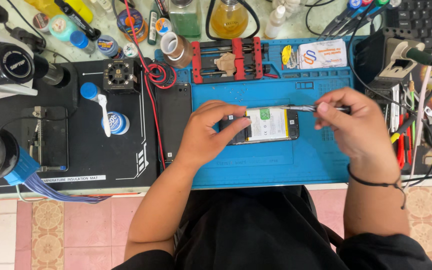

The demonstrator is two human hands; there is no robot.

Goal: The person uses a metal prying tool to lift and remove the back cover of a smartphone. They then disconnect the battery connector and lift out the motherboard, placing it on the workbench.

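1. My left hand (208,131) is clamped on the left end of the opened phone (268,125), thumb over its near edge and fingers curled across the top, pinning it flat.
2. The phone lies lengthwise at the middle of the blue mat (276,160), back off, with the pale battery showing between my hands.
3. My right hand (358,125) pinches a thin dark tool (311,108); it runs toward 9 o'clock, and its tip sits over the phone's far edge. I cannot tell whether the tip touches.
4. Open room: the widest bare stretch of mat is at 6 o'clock of the phone, running to the near edge of the bench (126,192). There is a narrower bare band at 12 o'clock, before the red and black clamp (228,59).
5. At 9 o'clock, just beyond my left hand, a black back cover (172,117) lies across the seam between the blue mat and the black mat (91,160); a red wire (151,110) runs beside it.
6. At 3 o'clock, the mat's right edge is crowded: a rack of hand tools (401,135) stands just beside my right wrist.
7. On the black mat at 9 o'clock, well apart from the phone, sit a small blue-lidded tin (118,123) and a blue-capped bottle (91,91).
8. The far edge at 12 o'clock is lined with bottles, a tape roll (174,48) and a card (322,54).
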